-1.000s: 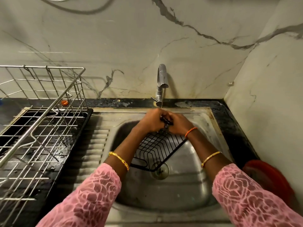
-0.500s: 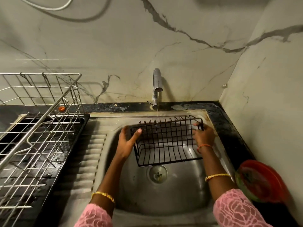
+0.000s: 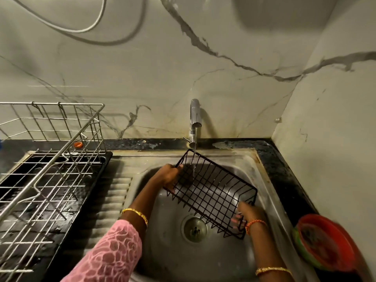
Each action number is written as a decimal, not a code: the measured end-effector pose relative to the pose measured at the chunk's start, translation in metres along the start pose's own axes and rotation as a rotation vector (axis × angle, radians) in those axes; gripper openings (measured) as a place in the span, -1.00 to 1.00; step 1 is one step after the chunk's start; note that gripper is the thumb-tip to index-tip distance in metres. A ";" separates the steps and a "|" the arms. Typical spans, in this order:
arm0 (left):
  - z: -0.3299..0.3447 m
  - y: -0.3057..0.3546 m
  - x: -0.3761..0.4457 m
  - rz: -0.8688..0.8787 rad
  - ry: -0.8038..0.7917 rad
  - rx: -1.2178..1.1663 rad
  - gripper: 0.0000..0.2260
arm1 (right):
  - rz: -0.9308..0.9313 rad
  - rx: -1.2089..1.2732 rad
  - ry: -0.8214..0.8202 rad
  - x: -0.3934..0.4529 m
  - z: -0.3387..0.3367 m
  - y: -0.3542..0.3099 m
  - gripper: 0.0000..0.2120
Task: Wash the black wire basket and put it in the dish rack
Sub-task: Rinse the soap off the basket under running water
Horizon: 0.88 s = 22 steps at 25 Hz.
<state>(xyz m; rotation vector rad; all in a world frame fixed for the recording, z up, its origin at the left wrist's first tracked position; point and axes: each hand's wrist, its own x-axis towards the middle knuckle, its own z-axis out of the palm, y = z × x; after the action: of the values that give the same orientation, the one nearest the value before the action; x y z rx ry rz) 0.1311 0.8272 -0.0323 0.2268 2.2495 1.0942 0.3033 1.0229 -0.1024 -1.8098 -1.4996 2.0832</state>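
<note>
Count's easy: one basket (image 3: 211, 192), one rack (image 3: 46, 180), one tap (image 3: 195, 117), one sink (image 3: 203, 261), two hands (image 3: 167, 176), three bangles (image 3: 135, 213).

Two marble-pattern walls (image 3: 223, 82) with dark veins meet in a corner, up and to the right of the grip. A steel sink (image 3: 270, 186) surrounds the grip, its tap (image 3: 195, 115) running at the back wall; dark counter (image 3: 284, 169) along back and right. A white cable (image 3: 87, 27) loops on the wall, upper left; light is dim and yellowish.
</note>
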 end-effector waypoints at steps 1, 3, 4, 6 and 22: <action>-0.001 0.007 0.002 0.019 -0.027 0.041 -0.79 | -0.006 0.000 -0.006 -0.002 -0.003 0.000 -0.86; -0.004 0.019 0.008 0.001 -0.071 0.074 -0.75 | -0.042 -0.061 0.001 -0.003 -0.008 0.000 -0.78; -0.006 0.023 0.010 -0.035 -0.082 0.089 -0.70 | -0.068 -0.114 0.031 -0.005 -0.008 0.001 -0.69; -0.010 0.028 0.011 -0.122 -0.108 0.149 -0.64 | -0.135 -0.225 0.116 -0.009 -0.007 0.005 -0.49; -0.044 -0.013 0.009 -0.543 -0.363 0.237 -0.73 | -0.554 -1.131 -0.357 -0.010 0.045 -0.043 -0.71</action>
<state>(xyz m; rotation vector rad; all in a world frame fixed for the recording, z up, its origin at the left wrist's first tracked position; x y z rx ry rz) 0.0988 0.7944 -0.0258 -0.0867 1.9383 0.4582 0.2485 1.0118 -0.0733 -0.8180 -3.1977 1.3530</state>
